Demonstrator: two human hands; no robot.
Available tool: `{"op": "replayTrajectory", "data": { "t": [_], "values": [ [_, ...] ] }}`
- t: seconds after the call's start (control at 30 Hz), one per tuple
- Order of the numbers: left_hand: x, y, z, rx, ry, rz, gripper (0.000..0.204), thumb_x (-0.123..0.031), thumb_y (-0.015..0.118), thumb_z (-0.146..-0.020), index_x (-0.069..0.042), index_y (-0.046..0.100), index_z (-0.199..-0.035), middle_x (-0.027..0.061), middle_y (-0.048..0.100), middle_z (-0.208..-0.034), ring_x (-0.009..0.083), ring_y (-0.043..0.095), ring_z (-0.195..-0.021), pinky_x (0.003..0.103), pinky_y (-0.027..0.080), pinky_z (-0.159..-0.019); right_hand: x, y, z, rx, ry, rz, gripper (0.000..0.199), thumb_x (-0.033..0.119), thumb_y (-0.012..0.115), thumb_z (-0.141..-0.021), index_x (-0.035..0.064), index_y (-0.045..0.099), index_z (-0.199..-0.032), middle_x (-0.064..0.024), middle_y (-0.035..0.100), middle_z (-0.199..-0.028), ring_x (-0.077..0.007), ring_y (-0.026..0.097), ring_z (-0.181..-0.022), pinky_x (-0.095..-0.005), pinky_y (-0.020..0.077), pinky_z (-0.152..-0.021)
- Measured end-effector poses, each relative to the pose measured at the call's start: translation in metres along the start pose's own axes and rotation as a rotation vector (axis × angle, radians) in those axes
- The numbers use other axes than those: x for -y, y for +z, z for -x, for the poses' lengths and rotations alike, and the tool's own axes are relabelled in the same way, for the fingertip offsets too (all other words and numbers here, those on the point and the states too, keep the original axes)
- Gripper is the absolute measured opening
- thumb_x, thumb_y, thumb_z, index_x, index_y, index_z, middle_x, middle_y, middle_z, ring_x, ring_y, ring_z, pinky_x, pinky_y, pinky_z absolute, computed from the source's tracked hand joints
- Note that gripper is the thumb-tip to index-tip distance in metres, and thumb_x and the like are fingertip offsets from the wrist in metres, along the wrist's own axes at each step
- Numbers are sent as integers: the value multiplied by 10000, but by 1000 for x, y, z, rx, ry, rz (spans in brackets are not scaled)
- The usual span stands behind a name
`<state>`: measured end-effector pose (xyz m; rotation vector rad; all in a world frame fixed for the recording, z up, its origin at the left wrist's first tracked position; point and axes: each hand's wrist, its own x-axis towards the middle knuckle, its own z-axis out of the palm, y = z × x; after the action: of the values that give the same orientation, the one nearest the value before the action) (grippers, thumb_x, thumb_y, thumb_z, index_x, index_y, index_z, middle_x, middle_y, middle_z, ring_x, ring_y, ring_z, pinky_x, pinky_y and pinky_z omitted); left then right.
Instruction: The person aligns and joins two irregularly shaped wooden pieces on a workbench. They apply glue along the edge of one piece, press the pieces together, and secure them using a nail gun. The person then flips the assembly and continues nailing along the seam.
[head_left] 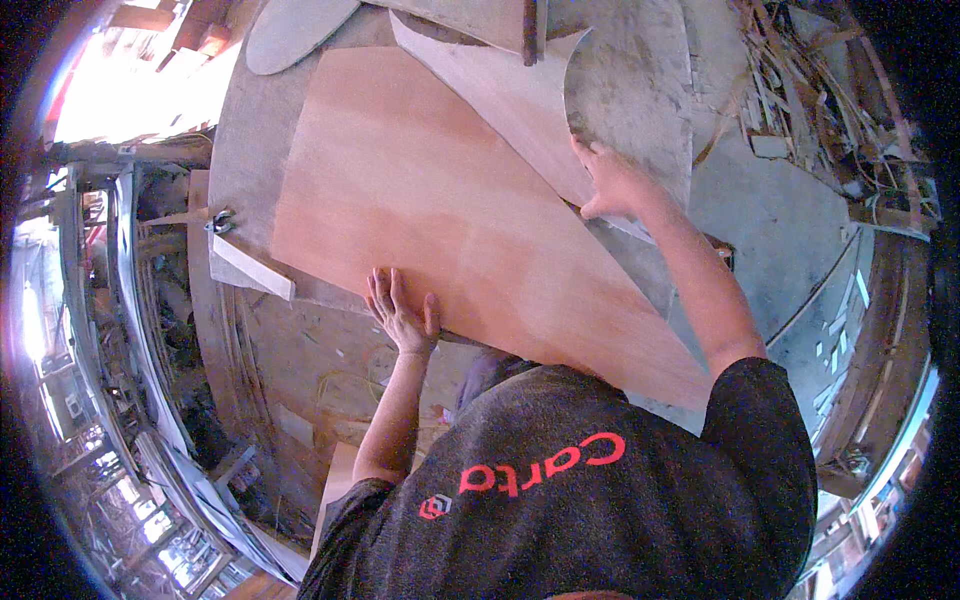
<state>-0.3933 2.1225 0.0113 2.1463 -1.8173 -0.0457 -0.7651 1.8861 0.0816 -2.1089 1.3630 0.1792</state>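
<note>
A large reddish-brown plywood sheet (420, 170) lies slanted across a grey worktable (640, 90). My left hand (402, 315) rests on the sheet's near edge with its fingers stretched out. Against the far right edge of the plywood is a pale, thin piece with curved sides and pointed corners (530, 95). My right hand (615, 185) reaches over to this piece, thumb and fingers apart, touching it near its right end. The thumb is by the seam between the two pieces.
At the table's left edge are a small metal tool (220, 220) and a pale wooden strip (255, 268). A rounded grey board (300, 30) lies at the far left, and a dark bar (530, 35) at the back. Wood offcuts (800, 100) are heaped at the far right.
</note>
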Motion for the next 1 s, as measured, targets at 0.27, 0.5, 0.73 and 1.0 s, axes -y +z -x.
{"op": "replayTrajectory", "data": {
  "t": [0.27, 0.5, 0.73, 1.0],
  "values": [
    [-1, -2, -1, 6, 18, -33, 742, -445, 588, -900, -83, 356, -1504, 216, 272, -1585, 408, 176, -1494, 566, 78, -1197, -4, -1, -1, -4, -42, -29, 1211, 228, 874, -611, 13, 151, -1559, -279, 440, -1424, -416, 502, -1269, -425, 435, -1085],
    [-1, -2, -2, 11, 21, -32, 751, -431, 600, -891, -81, 348, -1506, 210, 274, -1586, 413, 181, -1491, 564, 90, -1198, 0, -11, 8, -7, -11, -147, 1150, 175, 824, -617, 29, 180, -1559, -294, 425, -1447, -424, 495, -1287, -431, 448, -1064],
    [-2, -6, -1, 17, 17, -3, 755, -423, 624, -880, -89, 352, -1500, 199, 260, -1593, 414, 179, -1492, 561, 88, -1199, -32, 4, 23, -154, 22, -530, 943, 54, 617, -669, 27, 253, -1539, -272, 399, -1497, -399, 436, -1362, -416, 386, -1121],
    [-12, -35, 0, 6, -45, 89, 774, -342, 728, -832, -61, 393, -1470, 208, 316, -1560, 387, 285, -1460, 570, 141, -1184, -11, 54, 143, -306, -138, -732, 928, 59, 590, -620, -67, 312, -1497, -220, 424, -1510, -287, 381, -1427, -379, 277, -1176]
  ]
}}
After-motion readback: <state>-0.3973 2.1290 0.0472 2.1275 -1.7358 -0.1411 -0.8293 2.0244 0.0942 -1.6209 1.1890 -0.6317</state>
